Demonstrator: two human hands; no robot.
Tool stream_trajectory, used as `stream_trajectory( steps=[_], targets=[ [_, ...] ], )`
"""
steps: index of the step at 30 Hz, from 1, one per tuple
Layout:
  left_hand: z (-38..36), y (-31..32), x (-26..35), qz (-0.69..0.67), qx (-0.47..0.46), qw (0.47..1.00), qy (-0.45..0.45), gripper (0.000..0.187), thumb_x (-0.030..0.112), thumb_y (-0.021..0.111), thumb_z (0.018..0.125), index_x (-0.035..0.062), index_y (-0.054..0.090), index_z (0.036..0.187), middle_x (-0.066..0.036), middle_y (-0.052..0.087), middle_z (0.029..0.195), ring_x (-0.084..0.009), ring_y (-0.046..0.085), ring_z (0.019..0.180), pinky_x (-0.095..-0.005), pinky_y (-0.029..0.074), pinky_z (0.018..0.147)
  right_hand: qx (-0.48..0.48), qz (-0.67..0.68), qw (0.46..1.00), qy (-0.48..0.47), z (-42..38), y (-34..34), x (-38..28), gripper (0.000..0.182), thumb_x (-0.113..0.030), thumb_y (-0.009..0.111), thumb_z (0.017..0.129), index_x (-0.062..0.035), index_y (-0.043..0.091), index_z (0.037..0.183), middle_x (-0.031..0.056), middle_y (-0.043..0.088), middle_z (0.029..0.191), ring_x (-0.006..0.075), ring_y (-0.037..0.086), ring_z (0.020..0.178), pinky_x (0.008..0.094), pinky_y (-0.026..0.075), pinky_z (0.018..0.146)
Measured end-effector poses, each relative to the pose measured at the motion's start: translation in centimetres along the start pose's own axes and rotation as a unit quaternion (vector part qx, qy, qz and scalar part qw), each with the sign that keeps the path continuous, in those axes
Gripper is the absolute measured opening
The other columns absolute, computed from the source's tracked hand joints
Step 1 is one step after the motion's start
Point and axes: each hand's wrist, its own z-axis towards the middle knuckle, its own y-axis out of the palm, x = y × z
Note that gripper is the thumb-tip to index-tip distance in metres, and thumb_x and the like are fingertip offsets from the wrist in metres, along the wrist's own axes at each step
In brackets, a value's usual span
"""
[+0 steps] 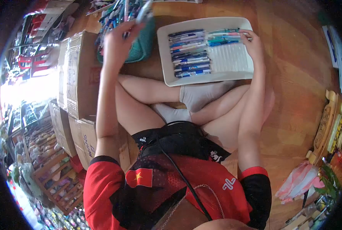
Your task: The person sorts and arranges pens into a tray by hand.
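Observation:
My left hand (119, 42) is raised over a teal basket (142, 48) packed with many pens (115, 19). Its fingers are closed on a pale pen (144, 13), blurred by motion. My right hand (253, 46) is at the right side of a white ribbed tray (230, 59). Its fingertips are pinched at the end of a pink-and-white pen (231, 33) in the upper right row. Pens in the tray lie side by side: a long left column (190, 53) and a shorter right column (223, 40) of teal and green ones.
Cardboard boxes (77, 73) stand left of my crossed legs. A wooden rack (57, 180) with small goods is at lower left. Carved wooden pieces (321, 126) and a pink-and-white cloth or bag (299, 180) lie on the right of the wooden floor (290, 76).

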Motion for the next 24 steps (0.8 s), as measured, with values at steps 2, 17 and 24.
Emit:
stream_trajectory(
  steps=[2, 17, 24],
  targets=[
    [0.7, 5.2, 0.9, -0.045, -0.058, 0.997, 0.003, 0.018, 0.022, 0.063, 0.083, 0.0109, 0.069, 0.096, -0.013, 0.067, 0.085, -0.0235, 0.066, 0.073, -0.0315, 0.050, 0.065, 0.010, 0.031, 0.999, 0.002, 0.3, 0.1, 0.9, 0.023, -0.025, 0.061, 0.084, -0.0128, 0.066, 0.103, 0.0137, 0.067, 0.088, 0.0235, 0.065, 0.079, 0.0331, 0.049, 0.070],
    [-0.4, 29.9, 6.9, 0.045, -0.138, 0.973, 0.182, 0.013, 0.019, 0.059, 0.078, 0.0076, 0.063, 0.081, -0.008, 0.060, 0.088, -0.0257, 0.061, 0.089, -0.0367, 0.054, 0.065, -0.033, 0.033, 0.996, 0.075, -0.3, -0.3, 3.0, 0.020, -0.023, 0.065, 0.080, -0.0058, 0.069, 0.088, 0.0122, 0.066, 0.070, 0.0193, 0.064, 0.062, 0.0320, 0.050, 0.060],
    [-0.3, 30.6, 6.1, 0.072, -0.136, 0.970, 0.188, 0.021, 0.020, 0.060, 0.079, 0.0104, 0.064, 0.097, -0.008, 0.060, 0.093, -0.0268, 0.061, 0.088, -0.0373, 0.055, 0.067, -0.068, 0.042, 0.992, 0.094, -0.1, 0.0, 3.4, 0.022, -0.024, 0.065, 0.080, -0.0033, 0.068, 0.086, 0.0094, 0.064, 0.063, 0.0171, 0.062, 0.055, 0.0323, 0.049, 0.055]
  ],
)
